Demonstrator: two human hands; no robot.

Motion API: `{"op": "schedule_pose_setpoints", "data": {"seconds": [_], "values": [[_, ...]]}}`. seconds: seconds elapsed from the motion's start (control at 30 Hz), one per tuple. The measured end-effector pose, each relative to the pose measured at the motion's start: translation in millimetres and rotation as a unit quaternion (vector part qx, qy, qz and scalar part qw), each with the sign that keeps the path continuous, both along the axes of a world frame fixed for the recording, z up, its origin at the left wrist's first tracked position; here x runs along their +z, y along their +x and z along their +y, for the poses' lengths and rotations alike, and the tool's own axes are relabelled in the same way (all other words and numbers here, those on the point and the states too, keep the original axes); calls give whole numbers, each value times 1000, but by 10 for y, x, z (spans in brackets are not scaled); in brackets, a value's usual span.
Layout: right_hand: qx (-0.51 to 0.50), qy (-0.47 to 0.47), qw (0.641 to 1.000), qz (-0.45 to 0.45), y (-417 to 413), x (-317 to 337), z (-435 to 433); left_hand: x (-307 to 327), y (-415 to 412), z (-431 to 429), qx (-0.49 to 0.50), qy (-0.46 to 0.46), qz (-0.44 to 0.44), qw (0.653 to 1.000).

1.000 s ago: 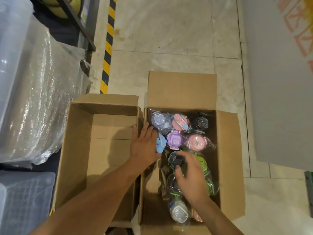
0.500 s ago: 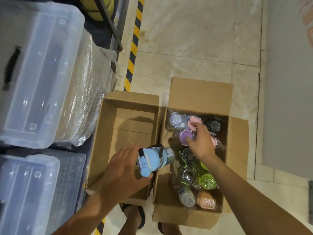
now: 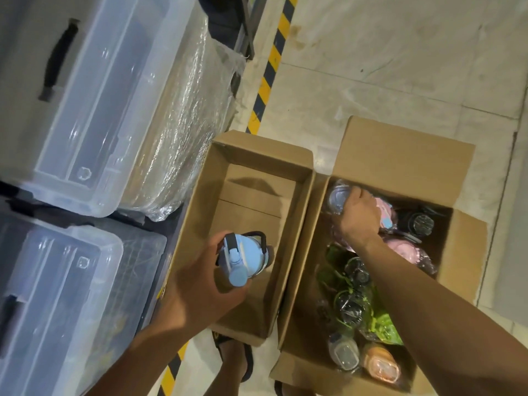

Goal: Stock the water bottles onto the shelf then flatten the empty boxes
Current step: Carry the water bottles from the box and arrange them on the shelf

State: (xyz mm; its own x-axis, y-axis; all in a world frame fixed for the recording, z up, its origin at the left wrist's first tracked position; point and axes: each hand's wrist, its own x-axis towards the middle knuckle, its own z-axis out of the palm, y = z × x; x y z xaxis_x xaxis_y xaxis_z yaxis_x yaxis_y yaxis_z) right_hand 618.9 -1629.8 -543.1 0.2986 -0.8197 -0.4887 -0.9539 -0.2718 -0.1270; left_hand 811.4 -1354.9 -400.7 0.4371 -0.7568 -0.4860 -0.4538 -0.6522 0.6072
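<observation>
My left hand (image 3: 200,284) grips a light blue water bottle (image 3: 243,257) with a black strap, held above the empty cardboard box (image 3: 197,224) on the left. My right hand (image 3: 358,215) reaches into the far left corner of the full cardboard box (image 3: 400,155) on the right and closes around a purple-lidded bottle (image 3: 337,197) wrapped in plastic. Pink (image 3: 405,252), black (image 3: 420,222), green (image 3: 383,324), clear (image 3: 344,351) and orange (image 3: 381,364) bottles fill the rest of that box.
Clear plastic storage bins (image 3: 85,110) and a bubble-wrapped bundle (image 3: 183,124) fill the shelf on the left. A yellow-black floor stripe (image 3: 268,72) runs along the shelf base. My sandalled foot (image 3: 237,358) stands just below the boxes on the tiled floor.
My left hand lifted the blue bottle out of the full box and carried it left over the empty box. My right hand moved from the middle bottles to the far left corner.
</observation>
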Motion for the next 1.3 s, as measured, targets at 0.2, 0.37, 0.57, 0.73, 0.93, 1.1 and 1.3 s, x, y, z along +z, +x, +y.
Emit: {"op": "schedule_pose_setpoints", "data": {"seconds": [0.2, 0.37, 0.57, 0.73, 0.93, 1.1, 1.3], "values": [[63, -37, 991, 111, 158, -161, 87, -203, 64, 87, 15, -14, -6, 1000], [113, -35, 979, 164, 229, -209, 154, -266, 97, 154, 15, -19, 5, 1000], [104, -18, 983, 151, 164, -207, 129, -326, 151, 263, 4, -12, 14, 1000], [113, -24, 985, 129, 99, 187, 115, -150, 109, 263, 21, -11, 26, 999], [127, -13, 986, 109, -38, 1308, 118, 457, 91, 145, 63, -10, 82, 995], [158, 26, 985, 67, -211, 2715, 138, 1476, 116, -152, 42, -14, 99, 994], [173, 114, 978, -23, -336, 4610, 223, 2931, 277, -482, -44, -52, 105, 992]]}}
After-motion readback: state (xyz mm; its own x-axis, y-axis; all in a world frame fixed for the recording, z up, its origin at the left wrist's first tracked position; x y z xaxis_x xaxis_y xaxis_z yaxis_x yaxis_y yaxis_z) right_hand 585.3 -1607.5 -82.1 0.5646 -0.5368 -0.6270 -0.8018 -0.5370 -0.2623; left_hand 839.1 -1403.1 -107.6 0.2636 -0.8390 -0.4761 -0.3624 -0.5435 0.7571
